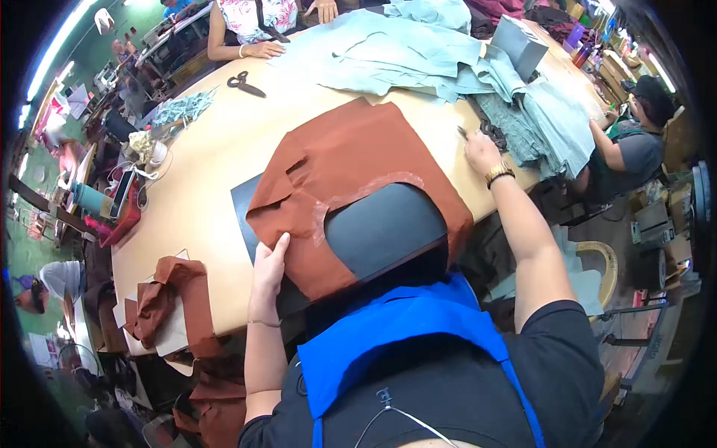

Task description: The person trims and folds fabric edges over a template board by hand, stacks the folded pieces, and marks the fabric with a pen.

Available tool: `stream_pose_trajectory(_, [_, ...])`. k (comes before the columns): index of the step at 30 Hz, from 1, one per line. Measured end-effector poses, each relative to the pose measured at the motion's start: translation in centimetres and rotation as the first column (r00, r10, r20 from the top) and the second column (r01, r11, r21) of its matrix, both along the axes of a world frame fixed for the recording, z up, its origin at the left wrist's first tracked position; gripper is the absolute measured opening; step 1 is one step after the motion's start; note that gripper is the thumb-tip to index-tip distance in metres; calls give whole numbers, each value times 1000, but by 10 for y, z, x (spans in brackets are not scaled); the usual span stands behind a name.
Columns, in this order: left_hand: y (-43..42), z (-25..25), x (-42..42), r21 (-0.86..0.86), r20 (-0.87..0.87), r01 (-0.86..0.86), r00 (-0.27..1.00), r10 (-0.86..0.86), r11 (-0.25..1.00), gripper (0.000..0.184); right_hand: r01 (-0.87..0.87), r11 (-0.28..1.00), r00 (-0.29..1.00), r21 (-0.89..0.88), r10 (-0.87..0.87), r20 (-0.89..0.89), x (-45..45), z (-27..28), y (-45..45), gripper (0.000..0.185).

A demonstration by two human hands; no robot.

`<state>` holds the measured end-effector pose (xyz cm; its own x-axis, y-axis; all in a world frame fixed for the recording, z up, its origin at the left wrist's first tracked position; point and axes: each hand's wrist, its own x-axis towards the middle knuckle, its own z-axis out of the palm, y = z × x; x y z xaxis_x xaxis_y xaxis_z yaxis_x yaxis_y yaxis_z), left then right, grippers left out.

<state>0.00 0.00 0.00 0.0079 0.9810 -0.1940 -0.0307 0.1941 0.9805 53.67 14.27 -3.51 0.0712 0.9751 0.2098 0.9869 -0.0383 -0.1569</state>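
A rust-brown fabric piece (358, 149) with a curved cutout edged in whitish marks lies over a dark board (388, 228) at the table's near edge. My left hand (269, 265) pinches the fabric's lower left edge, thumb on top. To the right, beyond the fabric, my right hand (482, 151) is closed round a small dark tool at the table's right edge; the tool is mostly hidden, with its tip pointing away.
Black scissors (246, 84) lie at the back left of the table (202, 149). Light green fabric (403, 52) is heaped along the back and right. Crumpled brown pieces (168, 299) sit front left. One person's hands (263, 50) rest across the table; another person (635, 142) sits right.
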Motion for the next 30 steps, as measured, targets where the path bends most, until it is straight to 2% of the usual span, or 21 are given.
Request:
stream_pose_trajectory(2, [5,-3,2,-22,147,-86,985,89,996,36,54,997,964,47,-40,-262,-35,18,6,45])
stream_pose_trajectory(4, [12,0,10,32,100,-75,992,72,997,33,30,999,803,24,-10,-596,-93,46,9,42])
stream_pose_trajectory(5, [12,2,15,40,78,-72,995,69,997,31,-5,993,843,120,69,-533,-123,46,3,44])
stream_pose_trajectory(6, [13,9,23,93,23,-59,998,57,994,32,-182,978,865,106,211,-456,-147,63,-9,48])
stream_pose_trajectory(9, [12,25,17,-15,-230,45,972,-47,999,36,-339,941,912,7,331,-244,-200,57,-27,48])
stream_pose_trajectory(10, [11,22,15,48,-122,0,993,6,999,41,-350,936,915,41,351,-201,-203,51,-24,48])
stream_pose_trajectory(13, [6,29,-4,-105,86,-91,991,100,990,39,-400,901,905,170,417,-79,-189,37,8,46])
stream_pose_trajectory(14, [9,21,-18,-136,132,-65,988,83,989,38,-376,918,915,124,389,-106,-186,38,17,46])
stream_pose_trajectory(17, [8,25,-10,-151,-34,-76,997,71,986,36,-351,936,918,11,346,-195,-187,54,23,44])
stream_pose_trajectory(18, [7,27,-4,-118,-33,-70,997,67,991,36,-390,919,870,55,387,-306,-191,53,21,35])
stream_pose_trajectory(21, [8,21,0,-125,-29,-66,998,63,990,36,-439,889,638,128,409,-652,-219,64,-15,29])
stream_pose_trajectory(22, [7,22,3,-58,-2,-58,998,58,997,34,-453,884,503,114,359,-786,-230,63,-32,27])
stream_pose_trajectory(23, [6,18,3,-45,42,-59,997,61,997,34,-491,871,202,19,135,-970,-242,62,-52,25])
stream_pose_trajectory(25, [5,12,2,-16,124,-64,990,66,998,34,-547,825,-17,-142,-181,-983,-260,62,-94,23])
stream_pose_trajectory(27, [3,12,3,16,152,-96,984,93,995,34,-666,690,-83,-283,-445,-892,-268,69,-123,31])
stream_pose_trajectory(30, [0,12,5,75,176,-136,977,121,988,35,-748,550,-12,-371,-570,-821,-276,69,-136,37])
